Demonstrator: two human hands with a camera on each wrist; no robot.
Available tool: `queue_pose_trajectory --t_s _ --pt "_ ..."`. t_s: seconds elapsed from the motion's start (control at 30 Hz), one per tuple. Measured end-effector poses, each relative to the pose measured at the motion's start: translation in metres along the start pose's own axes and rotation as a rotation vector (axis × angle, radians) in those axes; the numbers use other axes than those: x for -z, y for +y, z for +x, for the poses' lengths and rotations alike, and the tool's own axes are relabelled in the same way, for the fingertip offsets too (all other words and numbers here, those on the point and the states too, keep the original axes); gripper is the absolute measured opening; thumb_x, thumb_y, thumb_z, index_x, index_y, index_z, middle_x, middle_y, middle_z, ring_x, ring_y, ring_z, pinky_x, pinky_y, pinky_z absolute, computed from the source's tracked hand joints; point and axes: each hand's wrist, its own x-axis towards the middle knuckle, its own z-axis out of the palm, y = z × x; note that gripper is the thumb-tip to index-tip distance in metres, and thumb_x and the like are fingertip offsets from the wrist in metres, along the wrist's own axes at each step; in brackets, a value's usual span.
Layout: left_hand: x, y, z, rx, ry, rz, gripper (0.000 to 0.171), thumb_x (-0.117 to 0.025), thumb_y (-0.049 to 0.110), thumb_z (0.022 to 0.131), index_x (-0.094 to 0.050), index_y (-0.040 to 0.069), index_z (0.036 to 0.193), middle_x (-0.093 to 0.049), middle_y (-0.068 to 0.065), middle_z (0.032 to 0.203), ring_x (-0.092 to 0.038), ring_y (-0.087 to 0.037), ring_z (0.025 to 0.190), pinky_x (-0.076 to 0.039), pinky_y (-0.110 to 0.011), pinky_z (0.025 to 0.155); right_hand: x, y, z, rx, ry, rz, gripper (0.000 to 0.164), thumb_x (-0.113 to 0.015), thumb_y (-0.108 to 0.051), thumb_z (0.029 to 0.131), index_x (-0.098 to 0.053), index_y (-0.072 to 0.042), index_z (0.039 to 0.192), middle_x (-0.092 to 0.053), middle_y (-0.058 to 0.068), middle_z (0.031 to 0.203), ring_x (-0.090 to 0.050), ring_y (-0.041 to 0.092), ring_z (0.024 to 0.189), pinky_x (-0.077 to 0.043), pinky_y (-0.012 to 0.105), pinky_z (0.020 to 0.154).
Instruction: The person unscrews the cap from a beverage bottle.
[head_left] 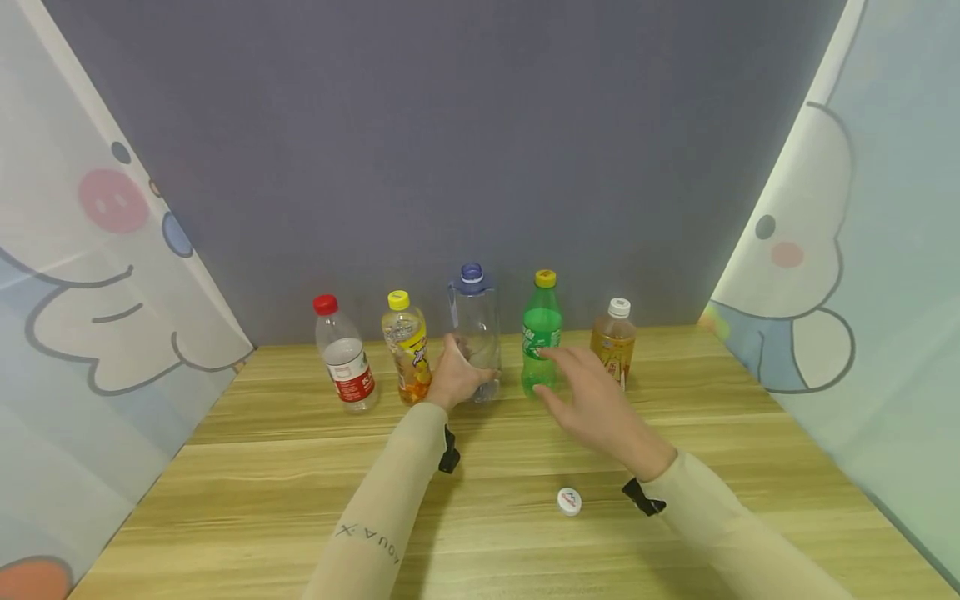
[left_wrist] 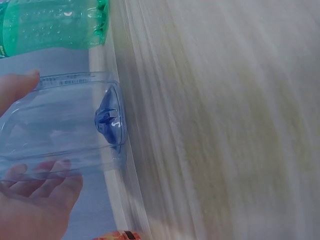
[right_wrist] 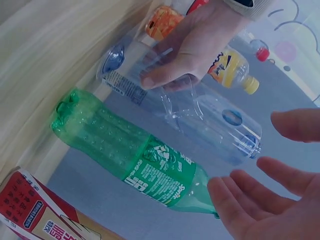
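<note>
My left hand (head_left: pixel 455 377) is round a large clear bottle (head_left: pixel 480 321), thumb on one side and fingers on the other. This bottle stands upright and shows a blue, uncapped neck. In the left wrist view its blue-tinted base (left_wrist: pixel 111 116) lies near the tabletop. My right hand (head_left: pixel 594 402) is beside the green Sprite bottle (head_left: pixel 542 333), its fingers spread and holding nothing. A yellow cap sits on the Sprite bottle. In the right wrist view, the right hand's fingertips (right_wrist: pixel 216 189) come near that bottle's upper part; whether they touch it I cannot tell.
A red-capped bottle (head_left: pixel 347 358) and a yellow-capped bottle (head_left: pixel 408 354) stand to the left. On the right is a white-capped tea-coloured bottle (head_left: pixel 613 337), partly behind my right hand. A loose white cap (head_left: pixel 569 502) lies on the wooden table (head_left: pixel 495 550). A grey panel (head_left: pixel 465 150) rises behind.
</note>
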Motion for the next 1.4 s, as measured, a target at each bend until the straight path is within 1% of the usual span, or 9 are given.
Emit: queue_pose_trajectory --t_s 0.1,0.23,0.43,0.7,0.87,1.03,1.13,1.23,1.4 --pt "-0.001 -0.001 0.000 -0.001 0.009 0.005 0.085 -0.091 0.019 0.074 -0.035 0.004 0.136 -0.054 -0.027 0.138 -0.053 -0.040 0.128 -0.044 -0.049 0.108 -0.001 0.002 0.006 0.000 0.041 0.018 0.054 -0.077 -0.015 0.090 -0.056 0.005 0.136 -0.060 0.021 0.129 -0.054 0.037 0.122 -0.045 0.053 0.102" --pt "-0.001 0.001 0.000 0.008 0.006 0.003 0.085 -0.091 0.020 0.074 -0.035 0.004 0.137 -0.053 -0.027 0.140 -0.053 -0.040 0.129 -0.043 -0.050 0.108 -0.003 0.006 0.011 -0.018 0.075 0.036 0.059 -0.077 -0.016 0.091 -0.051 0.005 0.140 -0.052 0.024 0.138 -0.047 0.040 0.130 -0.040 0.055 0.109" --pt "-0.001 0.001 0.001 0.017 0.003 0.010 0.086 -0.091 0.021 0.075 -0.034 0.005 0.138 -0.053 -0.027 0.140 -0.053 -0.040 0.128 -0.043 -0.050 0.108 -0.005 0.011 0.020 -0.087 0.103 0.083 0.068 -0.075 -0.020 0.092 -0.043 0.005 0.147 -0.043 0.025 0.147 -0.041 0.040 0.137 -0.035 0.056 0.113" --pt "-0.004 -0.001 0.003 0.008 0.019 0.030 0.088 -0.092 0.023 0.074 -0.034 0.005 0.137 -0.055 -0.026 0.137 -0.056 -0.042 0.123 -0.045 -0.051 0.105 -0.005 0.022 0.034 -0.178 0.139 0.126 0.073 -0.074 -0.023 0.093 -0.038 0.004 0.151 -0.041 0.025 0.151 -0.039 0.040 0.139 -0.032 0.056 0.115" --pt "-0.005 -0.001 0.004 0.017 0.033 0.043 0.089 -0.092 0.023 0.073 -0.034 0.006 0.138 -0.057 -0.024 0.136 -0.058 -0.042 0.120 -0.046 -0.051 0.104 -0.006 0.029 0.042 -0.231 0.124 0.158 0.078 -0.073 -0.030 0.094 -0.034 0.002 0.154 -0.036 0.023 0.155 -0.036 0.040 0.143 -0.031 0.056 0.116" --pt "-0.006 0.000 0.004 0.011 0.027 0.040 0.088 -0.092 0.021 0.073 -0.034 0.005 0.138 -0.056 -0.026 0.137 -0.057 -0.043 0.121 -0.046 -0.051 0.104 -0.007 0.037 0.051 -0.321 0.075 0.190 0.087 -0.070 -0.039 0.095 -0.024 -0.002 0.159 -0.029 0.023 0.160 -0.031 0.041 0.146 -0.029 0.059 0.116" --pt "-0.006 0.001 0.003 0.017 0.019 0.041 0.089 -0.092 0.021 0.074 -0.033 0.005 0.138 -0.055 -0.026 0.138 -0.057 -0.043 0.122 -0.045 -0.051 0.105 -0.009 0.041 0.055 -0.363 0.048 0.209 0.091 -0.069 -0.043 0.095 -0.021 -0.003 0.161 -0.027 0.023 0.161 -0.030 0.042 0.146 -0.029 0.060 0.116" --pt "-0.006 0.001 0.002 0.027 0.019 0.040 0.089 -0.092 0.020 0.073 -0.033 0.006 0.138 -0.054 -0.026 0.139 -0.056 -0.042 0.122 -0.045 -0.051 0.105 -0.010 0.046 0.058 -0.384 0.033 0.217 0.093 -0.069 -0.046 0.095 -0.021 -0.003 0.161 -0.027 0.023 0.161 -0.031 0.043 0.145 -0.029 0.061 0.115" --pt "-0.005 0.000 0.003 0.017 0.024 0.043 0.089 -0.092 0.020 0.073 -0.033 0.007 0.138 -0.054 -0.026 0.140 -0.057 -0.043 0.122 -0.045 -0.051 0.105 -0.014 0.051 0.064 -0.405 0.014 0.232 0.093 -0.067 -0.048 0.095 -0.020 -0.002 0.160 -0.028 0.024 0.161 -0.030 0.043 0.146 -0.028 0.059 0.117"
